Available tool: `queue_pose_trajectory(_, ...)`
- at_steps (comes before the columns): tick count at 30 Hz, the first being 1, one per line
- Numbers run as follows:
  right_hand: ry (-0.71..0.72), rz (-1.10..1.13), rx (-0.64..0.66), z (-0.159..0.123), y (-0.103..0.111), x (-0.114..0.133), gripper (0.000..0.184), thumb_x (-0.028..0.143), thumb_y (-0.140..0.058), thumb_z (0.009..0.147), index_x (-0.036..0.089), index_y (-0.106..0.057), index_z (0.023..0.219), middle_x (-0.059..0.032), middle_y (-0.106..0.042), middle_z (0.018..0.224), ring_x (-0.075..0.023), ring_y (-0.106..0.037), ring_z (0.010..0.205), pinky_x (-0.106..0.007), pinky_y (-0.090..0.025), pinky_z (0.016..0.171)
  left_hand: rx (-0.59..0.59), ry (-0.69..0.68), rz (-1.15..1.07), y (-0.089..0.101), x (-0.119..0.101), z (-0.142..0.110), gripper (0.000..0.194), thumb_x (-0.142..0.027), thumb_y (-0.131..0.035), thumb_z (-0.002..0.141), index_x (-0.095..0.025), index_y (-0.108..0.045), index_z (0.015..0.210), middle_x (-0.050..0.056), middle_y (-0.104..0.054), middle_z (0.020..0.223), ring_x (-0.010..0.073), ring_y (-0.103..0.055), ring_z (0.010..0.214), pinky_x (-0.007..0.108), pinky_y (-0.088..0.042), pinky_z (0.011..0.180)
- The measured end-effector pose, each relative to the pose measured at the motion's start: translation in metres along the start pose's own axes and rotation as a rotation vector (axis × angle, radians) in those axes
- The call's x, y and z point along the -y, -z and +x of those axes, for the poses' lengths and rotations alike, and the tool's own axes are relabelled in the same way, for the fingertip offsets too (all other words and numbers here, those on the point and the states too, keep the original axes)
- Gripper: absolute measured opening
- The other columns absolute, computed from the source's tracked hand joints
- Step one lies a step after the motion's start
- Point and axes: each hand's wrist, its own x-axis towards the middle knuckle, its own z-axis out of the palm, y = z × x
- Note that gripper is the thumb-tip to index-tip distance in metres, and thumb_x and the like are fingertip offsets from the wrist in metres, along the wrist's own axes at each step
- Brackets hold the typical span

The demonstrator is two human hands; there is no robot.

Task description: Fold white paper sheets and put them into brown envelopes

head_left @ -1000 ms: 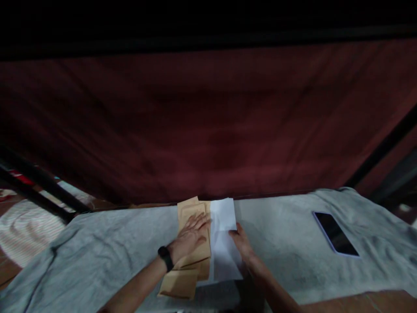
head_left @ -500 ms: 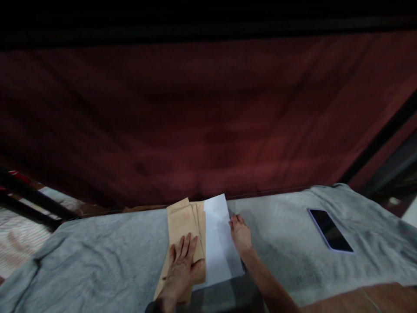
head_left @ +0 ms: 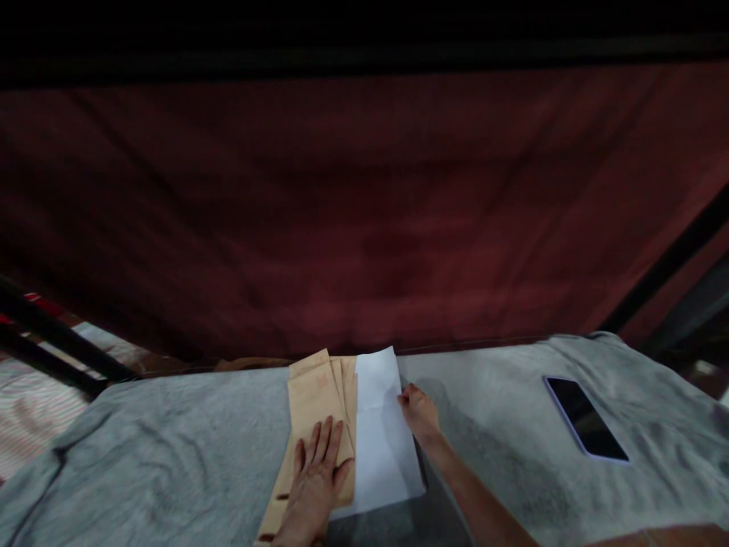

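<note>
My left hand (head_left: 316, 479) lies flat, fingers spread, on several overlapping brown paper envelopes (head_left: 310, 391). A faint reddish mark shows near the top of the uppermost one. Beside them on the right is a white sheet of paper (head_left: 384, 448) with a faint crease across it; its left edge meets the brown pile. My right hand (head_left: 420, 414) is closed at the sheet's right edge, thumb and fingers pinching it. A dark edge shows under the sheet at its lower right.
A grey blanket (head_left: 187, 448) covers the surface under the papers. To the right lies a phone (head_left: 586, 418) with a dark screen and purple rim. A dark red cloth (head_left: 364, 228) hangs behind, with dark bars (head_left: 68, 342) at the left and a striped fabric (head_left: 34, 418) beyond.
My right hand's fingers have closed more tightly at the white sheet's edge. The left hand stays flat on the envelopes. The view has shifted slightly.
</note>
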Motion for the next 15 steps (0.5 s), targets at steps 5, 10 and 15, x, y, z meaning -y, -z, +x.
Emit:
queue_pose_trajectory(5,0.062,0.084,-0.020,0.007,0.006,-0.003,0.008,0.022,-0.057,0.084,0.022,-0.061,0.077,-0.0025,-0.071,0.078,-0.0180,-0.066,0.072,-0.026,-0.041,0.065,0.017,0.030,0.016,0.005,-0.004,0.001,0.062,-0.042,-0.048,0.095,-0.028,-0.040,0.154,0.009,-0.034,0.161,0.0341,-0.028,0.151,0.060,-0.021,0.121)
queue_pose_trajectory(10,0.091,0.229,-0.111,0.023,0.047,-0.029,0.012,0.033,-0.051,0.086,0.024,-0.058,0.082,-0.0010,-0.066,0.072,-0.0186,-0.062,0.069,-0.027,-0.044,0.066,0.012,0.057,0.052,0.007,-0.005,-0.003,0.061,-0.044,-0.047,0.096,-0.028,-0.040,0.155,0.008,-0.032,0.163,0.0330,-0.029,0.151,0.058,-0.021,0.122)
queue_pose_trajectory(15,0.048,0.317,-0.221,0.039,0.117,-0.098,0.026,0.049,-0.052,0.081,0.024,-0.053,0.072,-0.0038,-0.061,0.064,-0.0189,-0.057,0.063,-0.030,-0.043,0.061,-0.135,0.142,0.130,0.010,-0.019,-0.009,0.062,-0.040,-0.047,0.097,-0.022,-0.040,0.155,0.013,-0.035,0.162,0.0365,-0.028,0.151,0.061,-0.021,0.121)
